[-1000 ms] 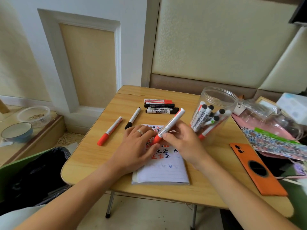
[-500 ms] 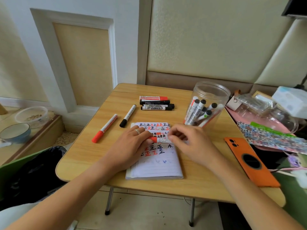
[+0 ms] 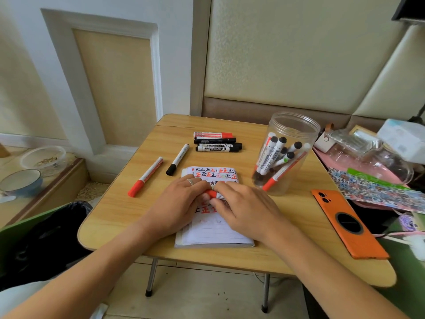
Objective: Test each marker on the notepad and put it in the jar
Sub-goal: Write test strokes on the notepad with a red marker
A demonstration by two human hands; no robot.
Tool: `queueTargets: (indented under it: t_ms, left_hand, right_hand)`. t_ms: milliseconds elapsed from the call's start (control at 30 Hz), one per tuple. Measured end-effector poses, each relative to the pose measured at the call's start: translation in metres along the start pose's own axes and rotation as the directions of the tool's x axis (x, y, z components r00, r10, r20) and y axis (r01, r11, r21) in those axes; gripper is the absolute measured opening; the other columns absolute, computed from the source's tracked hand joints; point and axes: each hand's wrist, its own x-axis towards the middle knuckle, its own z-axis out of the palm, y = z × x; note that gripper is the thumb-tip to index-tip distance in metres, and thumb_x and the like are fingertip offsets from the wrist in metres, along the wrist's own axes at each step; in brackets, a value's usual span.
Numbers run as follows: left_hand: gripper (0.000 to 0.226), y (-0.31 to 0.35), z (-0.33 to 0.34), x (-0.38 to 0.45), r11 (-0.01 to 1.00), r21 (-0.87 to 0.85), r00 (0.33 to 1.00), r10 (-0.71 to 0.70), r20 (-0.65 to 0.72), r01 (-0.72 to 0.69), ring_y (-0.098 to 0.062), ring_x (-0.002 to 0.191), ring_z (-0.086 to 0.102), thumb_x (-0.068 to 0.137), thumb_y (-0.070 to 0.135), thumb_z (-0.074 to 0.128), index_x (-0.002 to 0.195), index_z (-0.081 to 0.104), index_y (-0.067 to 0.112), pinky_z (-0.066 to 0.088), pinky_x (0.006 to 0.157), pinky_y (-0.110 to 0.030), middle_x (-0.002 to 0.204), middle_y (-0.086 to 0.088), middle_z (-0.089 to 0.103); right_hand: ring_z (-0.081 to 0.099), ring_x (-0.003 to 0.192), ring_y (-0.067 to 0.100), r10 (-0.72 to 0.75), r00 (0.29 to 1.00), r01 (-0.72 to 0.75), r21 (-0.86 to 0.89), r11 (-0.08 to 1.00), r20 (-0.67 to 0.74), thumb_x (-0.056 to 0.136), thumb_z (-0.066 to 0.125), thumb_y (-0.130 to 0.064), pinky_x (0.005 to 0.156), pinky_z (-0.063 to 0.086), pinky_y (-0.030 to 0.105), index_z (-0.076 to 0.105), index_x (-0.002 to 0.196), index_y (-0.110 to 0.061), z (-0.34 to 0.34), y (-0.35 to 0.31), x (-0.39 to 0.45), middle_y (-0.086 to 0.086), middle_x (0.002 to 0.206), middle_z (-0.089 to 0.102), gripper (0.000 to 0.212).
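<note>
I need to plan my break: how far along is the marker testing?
Done: several markers stand in the jar, and the notepad carries red and black test marks. In hand: the left hand and right hand together hold a red-capped marker over the notepad. Left: a red marker, a black-capped one and a stacked group lie on the table, so roughly half remains.

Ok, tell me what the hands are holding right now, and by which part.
Both hands hold one red marker over the notepad. The left hand pinches its red cap end; the right hand grips the barrel.
</note>
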Motion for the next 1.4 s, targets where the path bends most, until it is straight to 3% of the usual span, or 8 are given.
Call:
queueTargets:
  t_ms: [233,400,600,733,1000,1133,1267,1400]
  left_hand:
    - [0.02,-0.002,0.0,0.0,1.0,0.011,0.999,0.016,-0.05,-0.016,-0.015,0.079,0.047,0.103,0.023,0.043,0.092,0.059,0.016,0.041,0.072,-0.034,0.085,0.005,0.059]
    - [0.016,-0.004,-0.001,-0.001,1.0,0.015,0.998,-0.01,-0.054,0.01,-0.015,0.082,0.048,0.098,0.012,0.05,0.099,0.064,0.021,0.043,0.073,-0.037,0.088,0.01,0.06]
    - [0.023,-0.004,0.003,0.0,0.992,0.088,0.996,-0.087,-0.025,0.089,-0.011,0.093,0.046,0.1,0.039,0.047,0.107,0.064,0.026,0.046,0.08,-0.042,0.097,0.013,0.057]
    - [0.029,-0.005,0.003,0.001,0.985,0.074,0.988,-0.156,0.011,0.155,-0.009,0.118,0.046,0.093,0.05,0.048,0.106,0.063,0.029,0.041,0.099,-0.039,0.12,0.013,0.054]
    - [0.037,-0.006,0.004,0.002,0.979,0.009,0.965,-0.201,0.169,0.202,-0.007,0.141,0.033,0.091,0.035,0.044,0.127,0.052,0.035,0.021,0.119,-0.035,0.142,0.013,0.047]
    - [0.06,-0.009,0.002,0.006,0.983,-0.049,0.946,-0.153,0.286,0.174,0.005,0.15,0.011,0.089,0.027,0.035,0.143,0.048,0.049,0.006,0.125,-0.035,0.158,0.02,0.035]
    - [0.051,-0.009,0.001,0.007,0.975,-0.066,0.931,-0.182,0.317,0.213,0.009,0.147,0.015,0.093,0.05,0.027,0.138,0.051,0.052,0.008,0.124,-0.044,0.153,0.025,0.038]
    - [0.065,-0.008,0.004,0.004,0.986,0.032,0.934,-0.164,0.318,0.162,0.002,0.15,0.014,0.085,0.086,0.039,0.139,0.045,0.051,0.008,0.125,-0.048,0.154,0.024,0.035]
  right_hand:
    - [0.067,0.084,0.033,0.0,1.0,0.0,0.001,1.0,0.029,0.105,0.034,-0.05,0.06,0.041,0.039,0.051,0.119,-0.029,-0.003,-0.004,0.002,0.0,0.092,0.07,0.031]
    - [0.068,0.073,0.026,0.036,0.999,-0.036,-0.022,0.999,0.022,0.099,0.024,-0.063,0.057,0.05,0.037,0.053,0.123,-0.038,-0.009,-0.002,0.001,-0.003,0.079,0.07,0.045]
    - [0.061,0.078,0.022,0.122,0.992,-0.124,0.092,0.988,0.034,0.103,0.035,-0.054,0.066,0.052,0.04,0.052,0.111,-0.026,-0.008,0.008,-0.005,-0.006,0.089,0.065,0.033]
    - [0.059,0.079,0.013,0.251,0.967,-0.229,0.312,0.922,-0.031,0.104,0.041,-0.028,0.07,0.053,0.044,0.054,0.106,-0.024,-0.006,0.02,-0.009,-0.011,0.092,0.059,0.014]
    - [0.058,0.075,0.01,0.454,0.886,-0.387,0.692,0.609,0.096,0.107,0.044,-0.011,0.079,0.053,0.039,0.047,0.101,-0.028,-0.011,0.031,-0.009,0.01,0.103,0.058,0.019]
    - [0.062,0.077,0.011,0.467,0.873,-0.349,0.846,0.403,0.138,0.106,0.04,0.002,0.072,0.054,0.025,0.068,0.102,-0.016,-0.014,0.029,-0.007,0.001,0.102,0.069,0.034]
    - [0.069,0.089,0.021,0.442,0.856,-0.295,0.955,-0.006,0.268,0.106,0.039,0.005,0.08,0.059,0.033,0.073,0.119,-0.013,-0.013,0.032,-0.008,0.013,0.111,0.071,0.041]
    - [0.067,0.089,0.022,0.361,0.9,-0.244,0.968,-0.049,0.245,0.099,0.052,0.007,0.08,0.057,0.034,0.062,0.13,-0.008,-0.013,0.032,-0.01,0.013,0.102,0.068,0.035]
